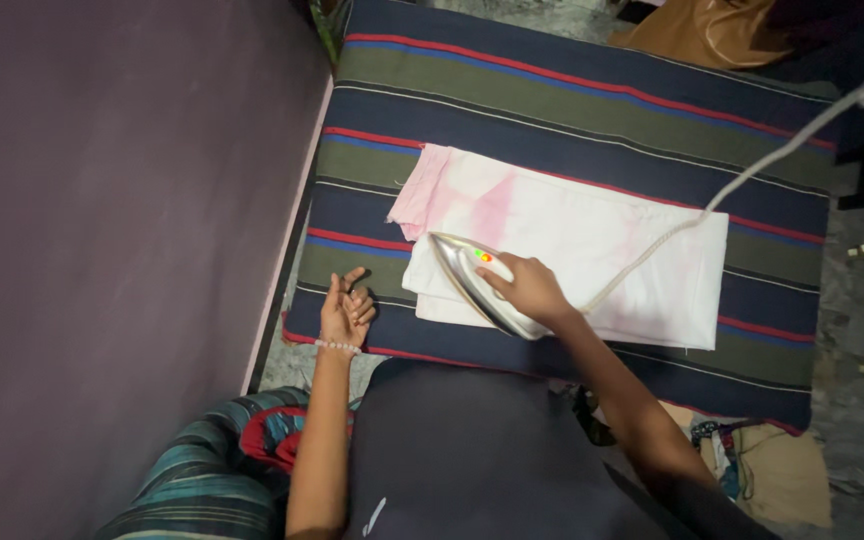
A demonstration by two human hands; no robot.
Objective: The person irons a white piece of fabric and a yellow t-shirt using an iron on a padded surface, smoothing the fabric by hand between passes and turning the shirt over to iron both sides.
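Note:
My right hand (529, 288) grips the handle of a silver electric iron (464, 278) with small lit lamps on top. The iron rests on the near left corner of a folded white cloth with faint pink patches (592, 240). A white cord (752, 172) runs from the iron up to the right edge. My left hand (347, 310) lies palm up with fingers loosely curled on the near left edge of the striped blanket (572, 110), holding nothing. A bead bracelet sits at its wrist.
A dark purple wall (102, 200) runs along the left. A brown bag (702, 30) lies beyond the blanket at the top right. Crumpled cloth and small items (752, 460) lie on the floor at the lower right. My lap fills the bottom.

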